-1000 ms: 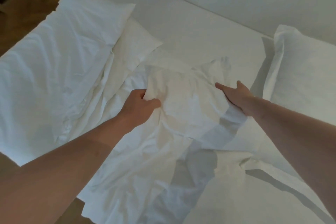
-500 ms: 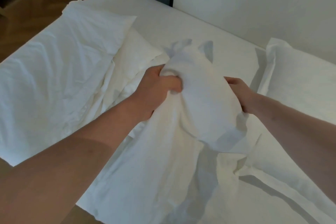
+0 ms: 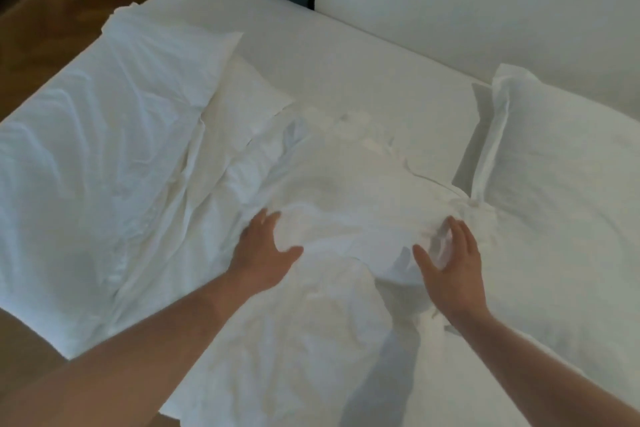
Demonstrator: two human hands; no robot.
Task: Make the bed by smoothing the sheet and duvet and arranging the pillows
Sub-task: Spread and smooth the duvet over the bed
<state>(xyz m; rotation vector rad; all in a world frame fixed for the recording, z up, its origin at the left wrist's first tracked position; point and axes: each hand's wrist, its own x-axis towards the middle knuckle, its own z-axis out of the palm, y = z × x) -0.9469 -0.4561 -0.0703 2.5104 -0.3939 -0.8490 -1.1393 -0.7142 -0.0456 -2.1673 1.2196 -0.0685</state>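
Since everything on it is white cloth, the bed reads as one soft field w/ a bare smooth stretch of fitted sheet along the wall side, and that part looks taut already. Next in size, the duvet lies crumpled across the left, spilling over the near edge; it's prob. light for its bulk, floppy, no stiffness, so it should be taken by a corner or hem w/ both hands and shaken flat, not pushed. Right side holds a flanged pillow, plump, lying flat near the wall, touching the rumpled middle cloth. A smaller cream pillow peeks out from under the duvet's edge, partly buried. Centre, betw. the two, sits the rumpled pillow being handled: a limp, under-filled one w/ loose case fabric bunched at its near end, though I can't tell for sure where the case ends and the sheet below starts. It'll squash and sag, not slip; best grip is at the two short-side corners or along the seam, pinching case + filling together so the case doesn't slide off. Left hand lies spread on the cloth at the pillow's near-left edge, fingers straight, thumb out, gripping nothing. Right hand is likewise spread and relaxed at the near-right edge, fingertips touching bunched fabric, not clenched. Low risk overall: nothing fragile, only more creases.
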